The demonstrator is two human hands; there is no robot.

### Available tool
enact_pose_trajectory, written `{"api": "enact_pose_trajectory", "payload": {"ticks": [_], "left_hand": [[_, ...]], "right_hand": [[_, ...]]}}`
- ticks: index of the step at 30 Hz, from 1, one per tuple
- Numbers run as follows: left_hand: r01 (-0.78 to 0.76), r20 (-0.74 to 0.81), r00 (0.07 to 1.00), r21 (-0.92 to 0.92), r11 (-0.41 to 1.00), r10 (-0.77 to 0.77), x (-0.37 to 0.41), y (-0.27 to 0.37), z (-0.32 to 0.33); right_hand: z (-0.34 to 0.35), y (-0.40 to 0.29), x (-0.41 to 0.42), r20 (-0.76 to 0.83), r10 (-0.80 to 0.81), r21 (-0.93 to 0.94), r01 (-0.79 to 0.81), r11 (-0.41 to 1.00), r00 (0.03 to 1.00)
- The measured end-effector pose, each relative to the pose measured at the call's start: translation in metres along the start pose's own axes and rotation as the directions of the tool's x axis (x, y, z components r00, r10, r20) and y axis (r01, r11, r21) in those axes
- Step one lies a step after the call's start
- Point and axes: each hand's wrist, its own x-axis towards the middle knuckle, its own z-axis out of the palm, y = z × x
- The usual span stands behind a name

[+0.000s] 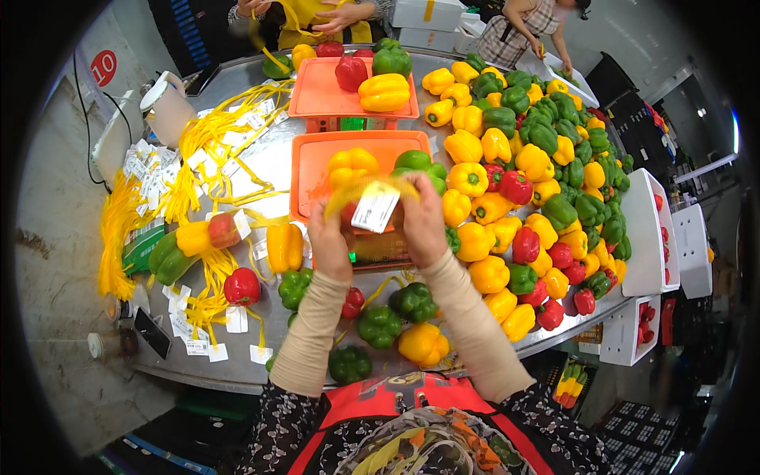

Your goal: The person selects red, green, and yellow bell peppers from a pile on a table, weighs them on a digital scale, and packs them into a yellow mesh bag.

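Note:
Between my left hand (332,240) and my right hand (424,219) stretches a blurred yellow mesh strip with a white label (376,206), held above the orange scale tray (303,172). On that tray lie a yellow bell pepper (351,166) and a green bell pepper (420,166); a bit of red shows behind the label. Below my hands are green bell peppers (379,326) and a yellow one (423,344). Labelled yellow mesh strips (184,190) are piled at the left. A netted row of green, yellow and red peppers (193,238) lies beside them.
A large heap of bell peppers (534,160) covers the right side. A second orange scale (320,89) holds peppers beyond the first. White foam boxes (641,237) stand at the right edge, a white jug (168,110) and a phone (152,332) at left. Two people work across the table.

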Motion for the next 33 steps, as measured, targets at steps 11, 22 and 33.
{"api": "enact_pose_trajectory", "payload": {"ticks": [11,22,33], "left_hand": [[0.166,-0.019,0.985,-0.16,0.973,-0.171,0.083,0.021,-0.015],[0.076,-0.057,0.995,-0.125,0.989,-0.084,0.09,0.0,-0.009],[-0.295,-0.098,0.89,0.621,0.727,0.445,0.1,-0.04,0.01]], "right_hand": [[0.009,-0.002,0.121,0.241,0.167,-0.527,-0.016,0.849,0.956],[-0.001,-0.01,0.164,0.511,0.242,-0.783,0.33,0.527,0.825],[-0.005,-0.015,0.184,0.718,0.36,-0.682,0.495,0.539,0.596]]}}
